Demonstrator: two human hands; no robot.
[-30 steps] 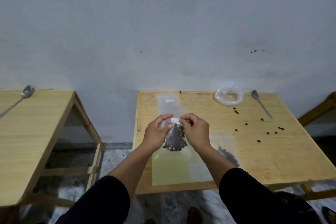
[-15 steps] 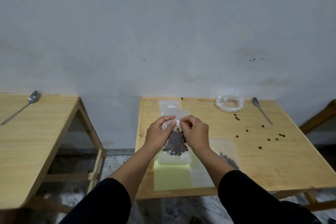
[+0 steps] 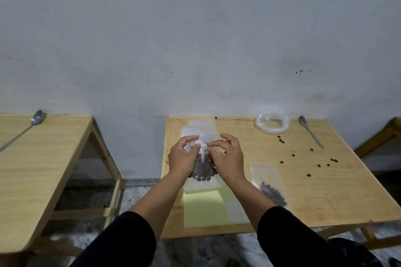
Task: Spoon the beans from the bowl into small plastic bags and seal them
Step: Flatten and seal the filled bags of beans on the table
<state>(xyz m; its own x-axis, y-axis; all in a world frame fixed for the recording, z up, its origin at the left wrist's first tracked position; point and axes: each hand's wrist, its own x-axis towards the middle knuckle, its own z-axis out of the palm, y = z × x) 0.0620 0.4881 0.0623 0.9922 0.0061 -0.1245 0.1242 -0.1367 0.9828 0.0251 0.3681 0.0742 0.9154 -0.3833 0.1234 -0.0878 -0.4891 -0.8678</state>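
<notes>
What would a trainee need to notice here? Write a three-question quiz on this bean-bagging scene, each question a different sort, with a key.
1. True or false: both hands pinch the top of the bag of beans.
2. Multiple choice: the spoon on the middle table lies
A. inside the plastic bowl
B. to the right of the bowl
C. under the filled bag
3. Fill in: loose beans lie scattered on the ____ part of the table.

Key
1. True: the left hand and right hand pinch its top edge.
2. B
3. Right
</notes>
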